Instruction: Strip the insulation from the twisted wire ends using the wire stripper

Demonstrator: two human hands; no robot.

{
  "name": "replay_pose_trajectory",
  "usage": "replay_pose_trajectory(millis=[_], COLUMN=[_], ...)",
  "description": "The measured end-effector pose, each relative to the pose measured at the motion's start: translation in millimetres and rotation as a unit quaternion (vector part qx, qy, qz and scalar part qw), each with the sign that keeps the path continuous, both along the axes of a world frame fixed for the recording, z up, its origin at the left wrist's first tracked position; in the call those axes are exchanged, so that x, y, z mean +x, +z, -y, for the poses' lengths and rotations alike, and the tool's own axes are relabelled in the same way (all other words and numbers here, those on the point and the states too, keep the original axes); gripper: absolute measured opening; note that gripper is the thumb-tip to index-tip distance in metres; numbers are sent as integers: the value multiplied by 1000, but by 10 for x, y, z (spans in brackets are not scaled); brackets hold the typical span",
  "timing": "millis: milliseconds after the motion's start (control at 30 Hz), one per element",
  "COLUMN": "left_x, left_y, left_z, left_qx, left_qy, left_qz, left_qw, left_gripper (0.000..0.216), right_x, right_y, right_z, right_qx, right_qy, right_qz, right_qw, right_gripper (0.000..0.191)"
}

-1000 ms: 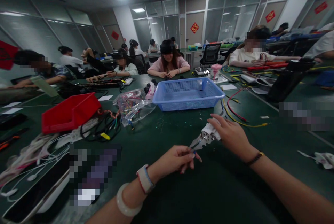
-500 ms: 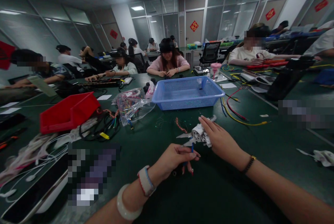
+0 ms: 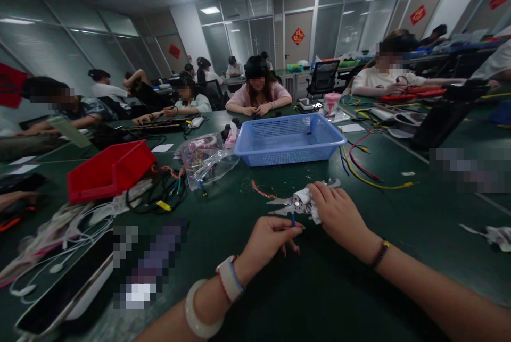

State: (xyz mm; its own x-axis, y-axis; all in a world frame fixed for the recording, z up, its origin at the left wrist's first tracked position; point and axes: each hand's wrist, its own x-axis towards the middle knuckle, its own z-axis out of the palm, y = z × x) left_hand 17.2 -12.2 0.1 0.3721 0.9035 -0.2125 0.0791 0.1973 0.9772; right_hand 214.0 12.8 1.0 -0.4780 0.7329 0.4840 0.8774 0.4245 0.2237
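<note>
One stripper [image 3: 293,205] in right hand [image 3: 339,214]

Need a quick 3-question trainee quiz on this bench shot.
1. True or false: the right hand grips the wire stripper.
2. What does the left hand pinch? A. blue wire B. screwdriver C. roll of tape
3. Fill in: the basket beyond both hands is ____ in colour.
Key: 1 true; 2 A; 3 blue.
</note>
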Motion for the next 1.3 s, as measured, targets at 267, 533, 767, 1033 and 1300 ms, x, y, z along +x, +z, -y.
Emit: replay_pose_trajectory(millis=[267,533,767,1033,1300], left_x=[-12,-19,-42,-68,-58], left_y=[32,16,55,138,172], left_z=[3,22,49,75,55], left_qx=[-6,-7,62,211,264], left_qy=[-7,-51,-88,-174,-174], left_qz=[-9,-20,-93,-206,-234], left_qw=[1000,998,990,940,919], left_gripper=[32,31,29,26,24], right_x=[53,221,403,628,706], right_y=[10,29,78,112,83], right_z=[-54,-184,-257,-350,-420], right_qx=[14,-45,-90,-39,-22], right_qy=[-2,24,73,163,166], right_qz=[38,-28,-69,-42,-23], right_qw=[999,998,991,985,986], right_gripper=[32,19,18,19,24])
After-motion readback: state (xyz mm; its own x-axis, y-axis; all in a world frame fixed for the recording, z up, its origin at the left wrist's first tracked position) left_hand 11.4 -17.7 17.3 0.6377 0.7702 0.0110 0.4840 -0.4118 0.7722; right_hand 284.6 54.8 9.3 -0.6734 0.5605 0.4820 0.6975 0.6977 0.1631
